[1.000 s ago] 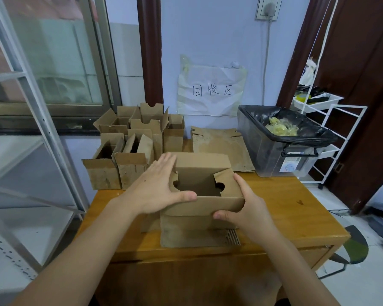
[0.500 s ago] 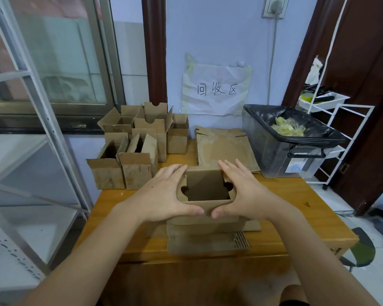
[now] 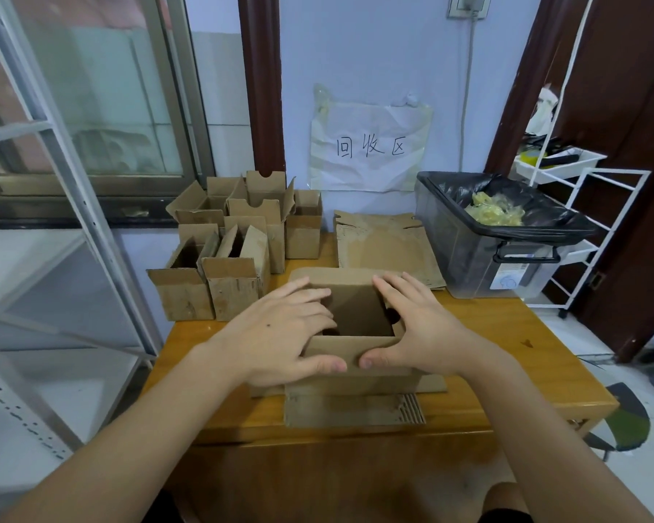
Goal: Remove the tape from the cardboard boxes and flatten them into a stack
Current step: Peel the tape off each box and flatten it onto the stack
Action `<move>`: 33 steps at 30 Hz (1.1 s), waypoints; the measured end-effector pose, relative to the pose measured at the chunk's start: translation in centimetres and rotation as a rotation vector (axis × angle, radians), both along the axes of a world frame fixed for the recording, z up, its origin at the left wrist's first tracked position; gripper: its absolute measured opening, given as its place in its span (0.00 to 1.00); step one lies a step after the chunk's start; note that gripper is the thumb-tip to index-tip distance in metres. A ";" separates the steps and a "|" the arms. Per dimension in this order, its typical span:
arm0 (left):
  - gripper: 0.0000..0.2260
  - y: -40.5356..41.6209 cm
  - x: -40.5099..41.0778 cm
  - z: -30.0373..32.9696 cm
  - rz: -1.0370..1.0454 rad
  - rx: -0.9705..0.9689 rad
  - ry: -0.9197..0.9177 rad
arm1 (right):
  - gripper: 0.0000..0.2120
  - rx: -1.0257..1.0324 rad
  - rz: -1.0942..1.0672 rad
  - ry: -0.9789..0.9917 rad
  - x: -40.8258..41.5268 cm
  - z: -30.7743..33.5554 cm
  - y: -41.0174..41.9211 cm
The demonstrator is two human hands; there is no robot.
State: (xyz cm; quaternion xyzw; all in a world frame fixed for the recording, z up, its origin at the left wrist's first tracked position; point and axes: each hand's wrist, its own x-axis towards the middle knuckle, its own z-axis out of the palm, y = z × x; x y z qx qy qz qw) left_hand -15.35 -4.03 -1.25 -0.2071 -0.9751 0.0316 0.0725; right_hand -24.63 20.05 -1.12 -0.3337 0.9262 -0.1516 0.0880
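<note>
Both hands flat on open box (image 3: 355,315) at table (image 3: 525,334) front: left hand (image 3: 280,334) on its left flap, right hand (image 3: 420,330) on its right flap, fingers straight, thumbs on the near wall, nearly touching. Upright boxes (image 3: 235,239) sit beyond left hand, flattened stack (image 3: 382,243) beyond right hand, bin (image 3: 499,235) far right of it.

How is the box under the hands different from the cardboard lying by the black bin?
The box under the hands stands up, open and hollow; the cardboard by the bin lies flat. Both hands, left hand and right hand, touch the box; nothing touches the flat cardboard. Both are plain brown.
</note>
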 end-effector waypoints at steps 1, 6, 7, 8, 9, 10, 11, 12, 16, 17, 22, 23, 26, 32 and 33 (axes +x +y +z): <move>0.39 0.0 0.0 0.1 -0.006 -0.003 0.008 | 0.69 0.000 0.000 -0.001 0.0 0.0 0.0; 0.38 -0.4 0.2 -0.1 -0.040 -0.001 0.056 | 0.69 0.006 -0.009 -0.011 -0.1 -0.1 0.1; 0.37 -0.5 0.2 -0.2 -0.044 0.003 0.073 | 0.68 0.009 -0.010 -0.012 -0.2 -0.1 0.1; 0.36 -0.6 0.3 -0.2 -0.047 0.006 0.088 | 0.68 0.008 -0.011 -0.013 -0.2 -0.1 0.1; 0.35 -0.7 0.3 -0.3 -0.047 0.011 0.100 | 0.67 0.006 -0.011 -0.013 -0.2 -0.1 0.2; 0.34 -0.8 0.4 -0.3 -0.049 0.016 0.110 | 0.67 0.004 -0.009 -0.011 -0.2 -0.1 0.3; 0.34 -0.8 0.4 -0.2 -0.052 0.021 0.121 | 0.66 0.005 -0.008 -0.009 -0.2 -0.2 0.3; 0.34 -0.8 0.4 -0.2 -0.057 0.029 0.137 | 0.67 0.009 -0.007 -0.008 -0.2 -0.2 0.4; 0.33 -1.3 0.9 0.3 -0.060 0.123 0.232 | 0.67 0.019 -0.006 -0.008 -0.1 -0.1 0.3; 0.33 -1.5 1.1 0.4 -0.054 0.150 0.258 | 0.67 0.017 -0.006 -0.006 -0.1 -0.1 0.3; 0.33 -3.6 3.2 -1.3 0.101 0.369 0.275 | 0.66 0.016 0.020 0.004 0.0 -0.1 0.1; 0.33 -4.1 3.7 -1.9 0.153 0.446 0.278 | 0.66 0.016 0.023 0.007 0.0 0.0 0.1; 0.30 -5.5 5.1 -3.9 0.279 0.614 0.308 | 0.66 0.005 0.021 0.007 0.2 0.0 0.2; 0.25 -4.9 6.5 -7.1 0.389 0.700 0.264 | 0.65 -0.012 0.038 0.017 0.2 -0.1 0.1; 0.24 -4.5 6.5 -7.3 0.398 0.729 0.263 | 0.65 -0.013 0.041 0.020 0.2 -0.1 0.0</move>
